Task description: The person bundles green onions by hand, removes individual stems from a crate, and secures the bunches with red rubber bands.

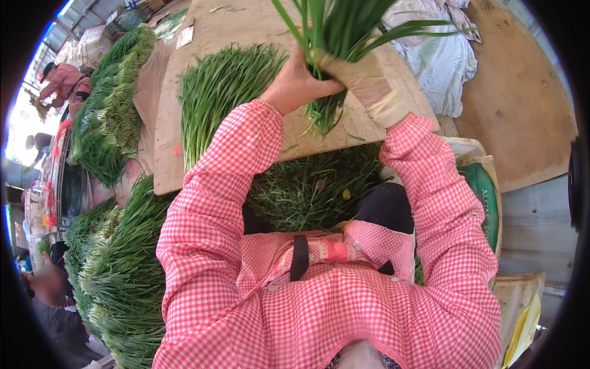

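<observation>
A bunch of garlic chives (347, 31) stands upright over the wooden board (169, 138), its leaves fanning out at the top and its cut ends pointing down. Bare and closed, my left hand (301, 83) wraps the bunch from the left. My right hand (362, 83), in a pale glove, closes round it from the other side, slightly blurred. Just left of my hands, a neat pile of garlic chives (227, 92) lies on the board. A few cut scraps lie near the board's front edge.
Loose green leaves (313, 184) fill the space below the board, between my knees. Large chive heaps (126, 277) line the left side, with people beyond them. A crumpled pale cloth (433, 61), a brown panel (522, 98) and a green sack (482, 197) are at right.
</observation>
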A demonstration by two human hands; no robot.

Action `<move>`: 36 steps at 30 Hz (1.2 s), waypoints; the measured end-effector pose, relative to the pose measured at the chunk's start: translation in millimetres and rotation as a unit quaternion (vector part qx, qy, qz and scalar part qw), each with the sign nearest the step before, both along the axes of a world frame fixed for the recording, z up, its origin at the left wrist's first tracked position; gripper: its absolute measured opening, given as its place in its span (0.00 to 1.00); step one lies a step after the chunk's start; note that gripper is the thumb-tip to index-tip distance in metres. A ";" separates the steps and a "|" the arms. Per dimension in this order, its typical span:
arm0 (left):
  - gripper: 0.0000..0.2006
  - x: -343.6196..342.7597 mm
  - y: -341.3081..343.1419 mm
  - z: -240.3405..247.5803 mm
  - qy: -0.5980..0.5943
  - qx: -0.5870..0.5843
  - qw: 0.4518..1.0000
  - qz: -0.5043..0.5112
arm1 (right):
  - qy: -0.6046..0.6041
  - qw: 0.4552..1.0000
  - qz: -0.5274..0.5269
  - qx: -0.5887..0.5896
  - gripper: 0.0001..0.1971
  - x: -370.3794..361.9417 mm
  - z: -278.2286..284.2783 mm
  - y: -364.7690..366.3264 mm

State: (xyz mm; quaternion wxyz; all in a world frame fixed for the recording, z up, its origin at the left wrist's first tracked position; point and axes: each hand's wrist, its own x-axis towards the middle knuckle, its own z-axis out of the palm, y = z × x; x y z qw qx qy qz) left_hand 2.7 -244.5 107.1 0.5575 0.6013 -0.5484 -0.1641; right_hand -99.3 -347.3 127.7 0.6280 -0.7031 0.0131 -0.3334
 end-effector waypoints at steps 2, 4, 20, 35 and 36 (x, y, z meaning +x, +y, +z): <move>0.35 -11.3 -1.7 -0.9 0.081 -0.013 0.997 -0.009 | 0.052 0.996 -0.015 -0.071 0.32 4.3 -18.9 -17.3; 0.37 -9.1 -0.4 -0.8 0.148 -0.036 0.988 -0.023 | 0.031 0.992 -0.024 -0.122 0.37 18.1 -8.1 -26.6; 0.05 1.0 76.3 -3.4 0.477 -0.243 0.829 0.160 | 0.132 0.951 -0.006 -0.280 0.47 -55.4 -10.4 20.3; 0.07 -4.1 206.7 -66.0 0.569 -0.441 0.689 0.084 | 0.075 0.845 0.242 0.471 0.12 -197.4 -79.8 68.0; 0.07 -2.9 212.6 -67.4 0.571 -0.446 0.685 0.075 | -0.010 0.830 0.270 0.487 0.12 -209.9 -78.8 60.1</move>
